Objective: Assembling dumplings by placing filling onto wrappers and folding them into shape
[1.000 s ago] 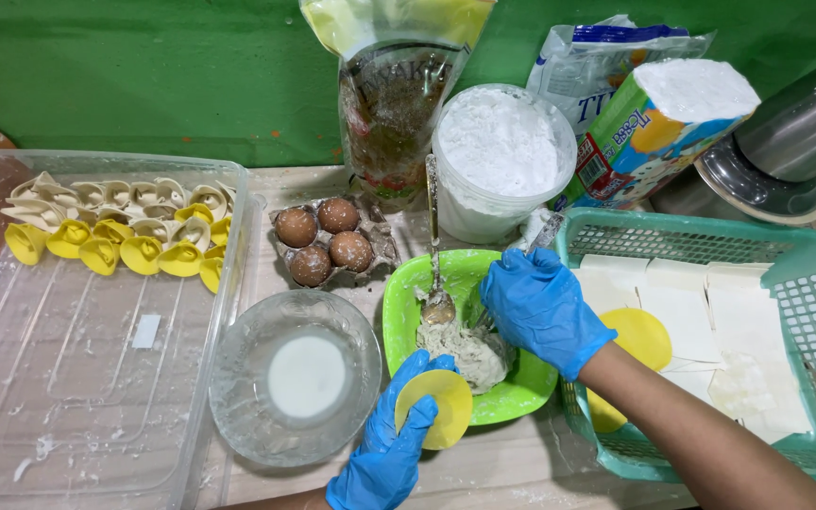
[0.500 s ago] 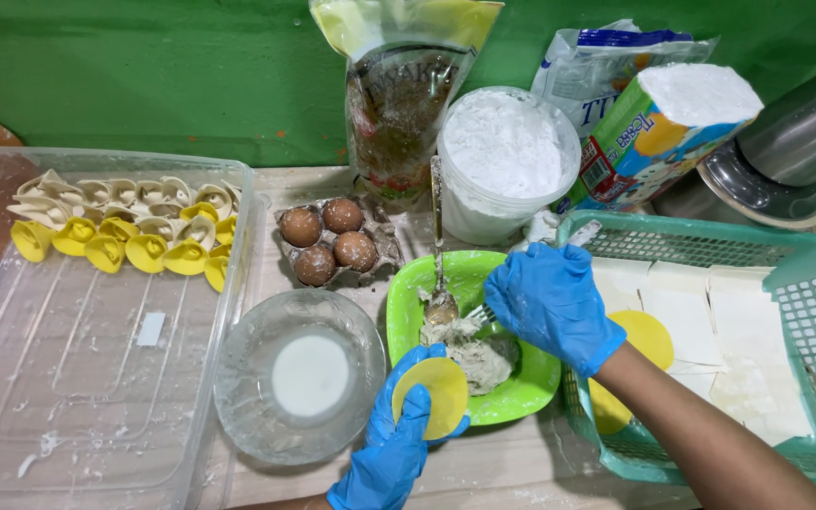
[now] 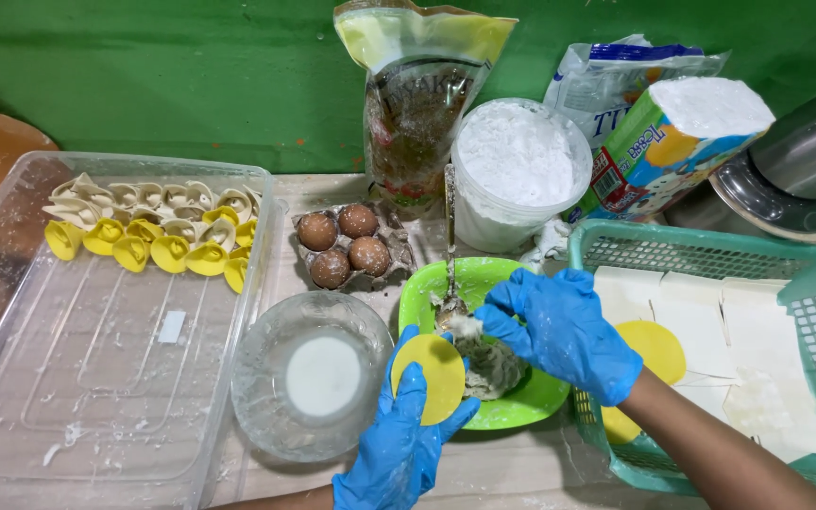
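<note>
A clear plastic tray [image 3: 96, 378] fills the left of the worktop [image 3: 512, 472], with folded dumplings [image 3: 153, 231], some yellow and some pale, in rows along its far end; the rest of its floor is bare apart from flour smears. On the right a green basket [image 3: 805, 274] holds stacks of square white wrappers [image 3: 710, 321] and round yellow ones [image 3: 658, 349]. Behind stand a tub of white flour [image 3: 519, 165], a tall bag [image 3: 419, 94] and a carton [image 3: 672, 142]. Four brown eggs [image 3: 344, 247] sit in a piece of egg box, just behind a glass bowl [image 3: 312, 378] of white liquid.

Between bowl and basket lies a green plate [image 3: 521, 401] heaped with pale filling [image 3: 493, 364]. The left hand [image 3: 399, 444], gloved in blue, lies palm up at the plate's near left rim, fingers cupped under a round yellow wrapper [image 3: 432, 378] that lies flat and faces up. The right hand [image 3: 564, 331], also gloved, reaches over the plate from the basket side, its fingertips pinched on a spoon [image 3: 450, 246] near the bowl end. The spoon's long handle points straight away toward the bag; its bowl, loaded with filling, sits just above the wrapper's far edge. Room is tight: bowl, plate and basket nearly touch, leaving only a narrow strip of worktop nearest the person.
</note>
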